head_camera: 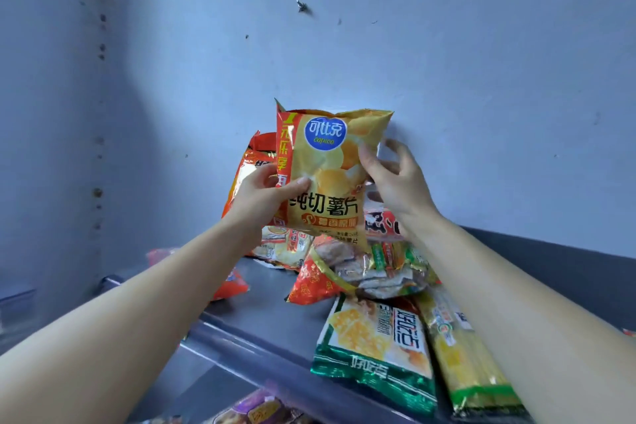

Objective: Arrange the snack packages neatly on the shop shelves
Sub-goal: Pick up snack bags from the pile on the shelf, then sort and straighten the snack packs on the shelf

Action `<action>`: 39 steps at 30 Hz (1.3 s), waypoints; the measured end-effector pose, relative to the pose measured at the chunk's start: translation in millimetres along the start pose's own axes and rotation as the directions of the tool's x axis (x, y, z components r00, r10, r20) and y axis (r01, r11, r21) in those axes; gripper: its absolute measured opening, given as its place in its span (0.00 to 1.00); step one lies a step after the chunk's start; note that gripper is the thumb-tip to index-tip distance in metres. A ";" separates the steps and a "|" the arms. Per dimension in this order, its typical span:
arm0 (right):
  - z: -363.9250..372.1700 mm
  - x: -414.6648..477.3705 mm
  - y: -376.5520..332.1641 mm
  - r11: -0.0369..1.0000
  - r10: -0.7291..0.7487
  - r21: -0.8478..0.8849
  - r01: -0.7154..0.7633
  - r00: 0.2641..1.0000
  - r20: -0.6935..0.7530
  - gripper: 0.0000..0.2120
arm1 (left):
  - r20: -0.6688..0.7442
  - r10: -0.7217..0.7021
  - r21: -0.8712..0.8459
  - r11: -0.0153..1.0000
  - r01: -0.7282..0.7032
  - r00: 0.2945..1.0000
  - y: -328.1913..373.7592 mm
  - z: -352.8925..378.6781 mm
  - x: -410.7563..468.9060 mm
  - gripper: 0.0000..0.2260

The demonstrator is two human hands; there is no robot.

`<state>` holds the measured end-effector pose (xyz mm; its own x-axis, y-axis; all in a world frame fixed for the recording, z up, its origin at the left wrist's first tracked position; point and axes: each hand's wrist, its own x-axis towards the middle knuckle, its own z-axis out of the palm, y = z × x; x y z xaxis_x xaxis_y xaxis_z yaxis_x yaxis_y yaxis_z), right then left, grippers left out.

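Two bare forearms reach up from the bottom corners, and both hands hold a yellow potato chip bag (pixel 330 162) upright above a grey metal shelf (pixel 268 313).

The left hand (pixel 261 196) grips the chip bag's lower left edge, thumb pressed on the front and fingers tucked behind. The right hand (pixel 395 182) pinches its right edge, thumb on the front and fingers curled round the back. Behind the chip bag is a blue wall (pixel 447 62), and just behind its left side stands an orange-red snack bag (pixel 247 165). Directly below the chip bag a red-and-gold bag of wrapped sweets (pixel 361 272) lies on the shelf, with a clear pack of rice crackers (pixel 282 244) below and to the left. Further below, nearer the shelf's front edge, lie a green cracker package (pixel 375 348) and, touching its right side, a long yellow package (pixel 471 361).
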<state>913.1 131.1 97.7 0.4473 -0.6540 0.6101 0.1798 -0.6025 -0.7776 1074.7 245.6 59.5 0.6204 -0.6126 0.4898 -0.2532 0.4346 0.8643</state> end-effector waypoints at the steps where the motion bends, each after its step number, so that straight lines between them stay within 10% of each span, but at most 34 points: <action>1: -4.8 -4.4 -4.7 0.998 -0.013 0.056 0.013 1.000 -0.006 0.30 | -0.007 0.004 0.007 1.000 -0.003 1.000 3.0 4.4 -12.7 0.33; 11: -29.7 -60.8 -32.7 0.976 -0.073 0.209 0.064 0.997 0.036 0.02 | -0.047 -0.054 0.014 0.998 0.055 0.997 50.5 9.0 -108.9 0.28; 18: -22.5 -113.4 -48.5 0.976 -0.005 0.213 -0.038 0.980 0.198 0.06 | -0.128 -0.072 -0.116 0.992 0.057 0.989 73.4 -16.2 -150.7 0.10; 34: 36.6 -247.0 -25.0 0.897 0.337 0.057 -0.438 0.762 0.553 0.04 | -0.101 -0.410 -0.027 0.912 0.410 0.906 18.0 -123.7 -290.1 0.09; 39: 56.9 -269.1 16.4 0.840 0.469 -0.055 -0.540 0.672 0.573 0.11 | -0.037 -0.525 0.116 0.843 0.525 0.850 -14.9 -138.8 -315.4 0.24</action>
<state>845.5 323.2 -87.9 0.8868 -0.4602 -0.0418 -0.1386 -0.1785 -0.9741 985.9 523.9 -123.8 0.6876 -0.7249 -0.0413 0.0261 -0.0322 0.9991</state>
